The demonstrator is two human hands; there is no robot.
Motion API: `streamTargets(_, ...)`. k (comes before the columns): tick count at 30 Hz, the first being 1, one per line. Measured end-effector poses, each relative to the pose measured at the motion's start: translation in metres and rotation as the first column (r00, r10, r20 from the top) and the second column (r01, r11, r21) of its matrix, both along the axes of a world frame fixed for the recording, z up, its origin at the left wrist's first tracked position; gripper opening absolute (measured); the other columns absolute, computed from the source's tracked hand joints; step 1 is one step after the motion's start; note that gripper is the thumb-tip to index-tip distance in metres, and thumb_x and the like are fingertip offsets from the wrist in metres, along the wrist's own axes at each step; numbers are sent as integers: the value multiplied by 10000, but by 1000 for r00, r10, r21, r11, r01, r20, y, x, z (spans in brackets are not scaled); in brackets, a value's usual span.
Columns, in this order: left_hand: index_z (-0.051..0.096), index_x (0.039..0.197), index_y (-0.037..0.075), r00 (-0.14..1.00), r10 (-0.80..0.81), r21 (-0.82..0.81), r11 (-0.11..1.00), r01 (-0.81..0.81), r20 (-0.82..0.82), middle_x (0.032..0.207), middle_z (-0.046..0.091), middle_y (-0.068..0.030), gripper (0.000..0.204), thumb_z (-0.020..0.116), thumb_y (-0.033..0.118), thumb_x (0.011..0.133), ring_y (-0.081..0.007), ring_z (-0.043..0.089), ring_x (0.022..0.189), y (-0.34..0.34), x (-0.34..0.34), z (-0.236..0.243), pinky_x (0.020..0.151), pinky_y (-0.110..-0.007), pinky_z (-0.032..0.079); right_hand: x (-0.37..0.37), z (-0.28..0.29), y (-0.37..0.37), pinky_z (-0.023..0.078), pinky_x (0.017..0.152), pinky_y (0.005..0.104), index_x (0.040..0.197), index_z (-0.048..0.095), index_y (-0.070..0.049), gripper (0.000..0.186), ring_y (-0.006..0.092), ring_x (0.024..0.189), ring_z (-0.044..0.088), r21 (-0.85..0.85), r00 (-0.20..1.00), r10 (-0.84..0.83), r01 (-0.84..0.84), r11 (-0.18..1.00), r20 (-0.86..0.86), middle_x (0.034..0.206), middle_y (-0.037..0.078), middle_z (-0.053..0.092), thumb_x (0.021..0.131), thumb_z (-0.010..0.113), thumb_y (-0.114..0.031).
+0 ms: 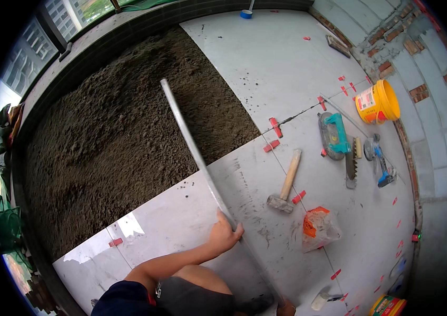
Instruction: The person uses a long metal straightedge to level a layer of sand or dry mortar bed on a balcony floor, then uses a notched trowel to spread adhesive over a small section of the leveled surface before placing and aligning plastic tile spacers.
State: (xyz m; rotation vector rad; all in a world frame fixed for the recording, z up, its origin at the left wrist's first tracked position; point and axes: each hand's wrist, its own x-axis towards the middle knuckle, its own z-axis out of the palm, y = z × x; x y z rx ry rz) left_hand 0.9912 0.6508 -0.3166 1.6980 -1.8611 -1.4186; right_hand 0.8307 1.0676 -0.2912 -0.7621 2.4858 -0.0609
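Note:
My left hand is wrapped round a long metal straightedge. The bar slants from over the dark loose mortar bed, across the mortar's edge, and down over the laid grey tiles. At the lower edge of the view, my right hand is at the bar's near end; it is mostly cut off, but appears closed on the bar. Beside the bar, on the tiles, lies a mallet with a wooden handle and a grey head. Red tile-levelling wedges sit along the joints.
Right of the mallet lie a teal power tool, a dark notched trowel and a blue-handled tool. A clear bag with orange-red contents is nearer. A yellow bucket stands by the block wall. Windows line the far left.

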Motion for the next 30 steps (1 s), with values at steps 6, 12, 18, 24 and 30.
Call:
streamTargets(6, 119, 1289, -290, 983, -183, 75, 980, 183, -12, 632, 598, -269, 984, 625, 425, 841, -424, 610, 568, 22, -48, 7, 527, -468, 508, 2, 1, 14, 479, 707, 539, 952, 656, -10, 305, 451, 780, 595, 40, 999, -49, 48, 998, 2, 902, 239, 644, 793, 665, -269)
streamTargets(12, 199, 1211, -311, 949, -315, -91, 946, 311, -32, 606, 587, -268, 912, 613, 419, 855, -424, 601, 532, 53, -74, -1, 504, -478, 503, 10, 0, 22, 478, 698, 537, 943, 656, -11, 299, 451, 769, 593, 70, 996, -87, 86, 994, 10, 890, 236, 643, 794, 666, -269)
streamTargets(18, 208, 1231, -287, 952, -297, -122, 950, 287, -72, 614, 591, -268, 875, 612, 390, 853, -432, 601, 537, 55, -79, 4, 513, -481, 508, 11, -3, 21, 478, 690, 535, 933, 656, -12, 293, 451, 759, 591, 76, 995, -105, 104, 992, 2, 877, 234, 642, 794, 667, -270)
streamTargets(24, 179, 1234, -320, 935, -333, -195, 932, 307, -122, 574, 567, -258, 933, 605, 420, 858, -421, 593, 525, 53, -90, 6, 504, -476, 495, 15, -6, 21, 477, 682, 534, 923, 656, -13, 287, 451, 749, 590, 84, 995, -96, 95, 992, 7, 864, 231, 642, 795, 667, -270)
streamTargets(30, 234, 1321, -195, 901, -349, -66, 937, 344, -258, 712, 594, -300, 819, 591, 400, 885, -467, 601, 663, 23, -101, 1, 619, -503, 503, 13, -5, 23, 477, 673, 532, 913, 657, -14, 282, 450, 738, 588, 88, 995, -105, 104, 991, -4, 852, 229, 641, 796, 668, -270)
